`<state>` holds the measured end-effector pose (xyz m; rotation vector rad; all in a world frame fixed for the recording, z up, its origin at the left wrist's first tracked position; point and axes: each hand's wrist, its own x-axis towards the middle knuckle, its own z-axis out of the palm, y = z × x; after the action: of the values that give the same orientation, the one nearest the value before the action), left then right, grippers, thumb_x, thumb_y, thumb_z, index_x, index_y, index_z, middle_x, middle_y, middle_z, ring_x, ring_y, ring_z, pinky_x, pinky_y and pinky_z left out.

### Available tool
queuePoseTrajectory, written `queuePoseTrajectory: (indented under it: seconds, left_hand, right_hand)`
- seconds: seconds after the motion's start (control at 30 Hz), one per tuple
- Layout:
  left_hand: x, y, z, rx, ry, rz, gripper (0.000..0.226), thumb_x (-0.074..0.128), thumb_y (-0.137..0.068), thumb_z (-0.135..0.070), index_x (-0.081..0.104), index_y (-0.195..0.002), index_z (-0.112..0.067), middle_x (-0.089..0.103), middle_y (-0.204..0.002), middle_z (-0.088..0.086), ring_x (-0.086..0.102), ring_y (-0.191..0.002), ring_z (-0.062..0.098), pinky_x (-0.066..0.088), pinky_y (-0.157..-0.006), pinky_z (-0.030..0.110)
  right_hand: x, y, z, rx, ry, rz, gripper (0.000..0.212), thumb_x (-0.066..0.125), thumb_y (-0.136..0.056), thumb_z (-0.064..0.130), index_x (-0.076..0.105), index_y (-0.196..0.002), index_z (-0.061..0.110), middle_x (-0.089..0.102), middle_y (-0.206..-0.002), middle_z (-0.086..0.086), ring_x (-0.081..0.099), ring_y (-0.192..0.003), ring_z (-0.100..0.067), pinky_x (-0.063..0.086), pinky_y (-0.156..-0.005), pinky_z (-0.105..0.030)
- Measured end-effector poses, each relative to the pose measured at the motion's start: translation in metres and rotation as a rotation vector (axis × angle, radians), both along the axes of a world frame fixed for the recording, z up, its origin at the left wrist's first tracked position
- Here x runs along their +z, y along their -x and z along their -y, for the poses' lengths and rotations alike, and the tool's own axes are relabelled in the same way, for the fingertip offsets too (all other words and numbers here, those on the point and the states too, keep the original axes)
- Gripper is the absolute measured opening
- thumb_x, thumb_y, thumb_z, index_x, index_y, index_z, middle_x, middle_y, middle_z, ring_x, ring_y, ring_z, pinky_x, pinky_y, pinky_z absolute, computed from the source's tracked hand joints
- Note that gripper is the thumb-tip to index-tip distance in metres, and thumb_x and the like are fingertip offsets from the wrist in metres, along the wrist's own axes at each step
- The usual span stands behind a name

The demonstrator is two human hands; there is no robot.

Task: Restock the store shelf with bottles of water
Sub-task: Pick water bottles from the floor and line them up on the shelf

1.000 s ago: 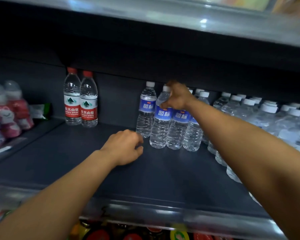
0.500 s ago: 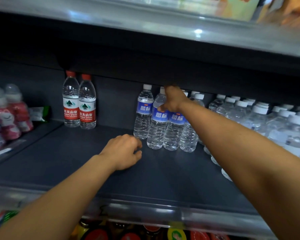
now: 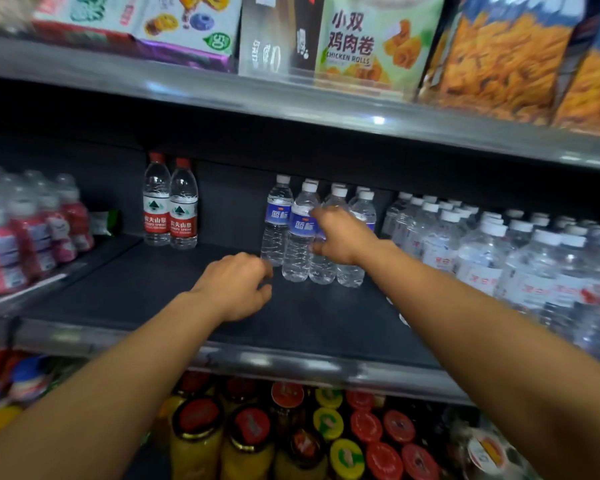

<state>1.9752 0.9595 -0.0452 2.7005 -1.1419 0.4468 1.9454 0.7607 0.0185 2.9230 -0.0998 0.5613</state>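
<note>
Head view: your right hand curls round a blue-label bottle to align the row, while your left hand hovers loosely curled, holding nothing.

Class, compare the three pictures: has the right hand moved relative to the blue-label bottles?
Yes. The right hand has dropped from the caps of the blue-label bottles to their labels and bodies.
</note>
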Motion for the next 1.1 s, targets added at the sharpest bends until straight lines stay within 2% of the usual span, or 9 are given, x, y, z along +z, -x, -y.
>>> queuePoseTrajectory:
  seconds: [0.17, 0.33, 0.5, 0.67, 0.73, 0.87, 0.93, 1.03, 1.1]
  left_hand:
    - [-0.002, 0.065, -0.017, 0.003, -0.009, -0.005, 0.029, 0.049, -0.092, -0.032, 0.062, -0.113, -0.019, 0.062, -0.116, 0.003, 0.057, -0.104, 0.028, 0.05, -0.082, 0.037]
    - [-0.03, 0.137, -0.018, -0.035, -0.018, -0.04, 0.028, 0.051, -0.09, -0.033, 0.063, -0.112, -0.023, 0.062, -0.118, 0.004, 0.057, -0.109, 0.03, 0.05, -0.084, 0.037]
    - [-0.075, 0.203, -0.021, -0.116, -0.029, -0.06, 0.029, 0.051, -0.087, -0.037, 0.064, -0.109, -0.024, 0.064, -0.116, 0.007, 0.058, -0.109, 0.031, 0.051, -0.085, 0.038]
    - [-0.136, 0.259, -0.027, -0.193, -0.047, -0.147, 0.024, 0.049, -0.084, -0.032, 0.065, -0.098, -0.021, 0.067, -0.101, 0.008, 0.063, -0.096, 0.032, 0.052, -0.071, 0.037]
    - [-0.165, 0.279, -0.027, -0.219, -0.083, -0.217, 0.018, 0.049, -0.087, -0.03, 0.062, -0.093, -0.02, 0.066, -0.098, 0.009, 0.061, -0.093, 0.032, 0.047, -0.065, 0.035]
    - [-0.236, 0.309, -0.024, -0.235, -0.14, -0.364, 0.011, 0.049, -0.088, -0.027, 0.05, -0.079, -0.022, 0.062, -0.095, 0.009, 0.06, -0.092, 0.031, 0.045, -0.068, 0.037]
    - [-0.271, 0.321, -0.022, -0.229, -0.156, -0.436, 0.011, 0.048, -0.088, -0.025, 0.048, -0.077, -0.022, 0.06, -0.091, 0.007, 0.06, -0.09, 0.029, 0.043, -0.063, 0.034]
    - [-0.317, 0.335, -0.018, -0.227, -0.197, -0.538, 0.009, 0.048, -0.088, -0.022, 0.053, -0.082, -0.018, 0.061, -0.094, 0.008, 0.06, -0.091, 0.029, 0.043, -0.065, 0.034]
    - [-0.344, 0.338, -0.015, -0.219, -0.202, -0.586, 0.01, 0.05, -0.085, -0.023, 0.057, -0.083, -0.016, 0.064, -0.097, 0.008, 0.061, -0.093, 0.029, 0.048, -0.071, 0.034]
  right_hand:
    - [-0.032, 0.084, -0.021, 0.061, -0.01, -0.022, 0.037, 0.057, -0.093, 0.028, 0.052, -0.124, 0.01, 0.055, -0.124, -0.012, 0.053, -0.114, -0.033, 0.048, -0.087, -0.042]
    - [-0.081, 0.179, -0.039, 0.068, -0.101, -0.057, 0.035, 0.051, -0.095, 0.029, 0.051, -0.126, 0.013, 0.054, -0.128, -0.01, 0.051, -0.117, -0.032, 0.046, -0.091, -0.044]
    - [-0.14, 0.27, -0.058, 0.029, -0.194, -0.076, 0.035, 0.05, -0.094, 0.028, 0.05, -0.126, 0.014, 0.055, -0.124, -0.011, 0.054, -0.114, -0.034, 0.046, -0.088, -0.042]
    - [-0.212, 0.336, -0.073, -0.021, -0.314, -0.104, 0.035, 0.05, -0.094, 0.026, 0.051, -0.127, 0.015, 0.055, -0.121, -0.011, 0.054, -0.109, -0.035, 0.046, -0.08, -0.043]
    - [-0.25, 0.355, -0.078, -0.037, -0.376, -0.126, 0.031, 0.052, -0.093, 0.024, 0.052, -0.122, 0.012, 0.055, -0.116, -0.013, 0.054, -0.106, -0.036, 0.045, -0.077, -0.043]
    - [-0.327, 0.387, -0.086, -0.127, -0.527, -0.167, 0.034, 0.052, -0.092, 0.02, 0.053, -0.125, 0.012, 0.057, -0.122, -0.011, 0.053, -0.111, -0.032, 0.044, -0.082, -0.039]
    - [-0.362, 0.402, -0.087, -0.175, -0.615, -0.176, 0.032, 0.052, -0.091, 0.02, 0.056, -0.122, 0.012, 0.059, -0.118, -0.012, 0.056, -0.107, -0.033, 0.048, -0.081, -0.04]
    - [-0.409, 0.419, -0.084, -0.258, -0.717, -0.212, 0.027, 0.054, -0.09, 0.02, 0.059, -0.114, 0.009, 0.062, -0.115, -0.013, 0.057, -0.105, -0.034, 0.047, -0.083, -0.04]
    - [-0.434, 0.427, -0.081, -0.305, -0.783, -0.232, 0.026, 0.054, -0.09, 0.02, 0.059, -0.113, 0.008, 0.062, -0.113, -0.014, 0.058, -0.104, -0.035, 0.047, -0.084, -0.04]
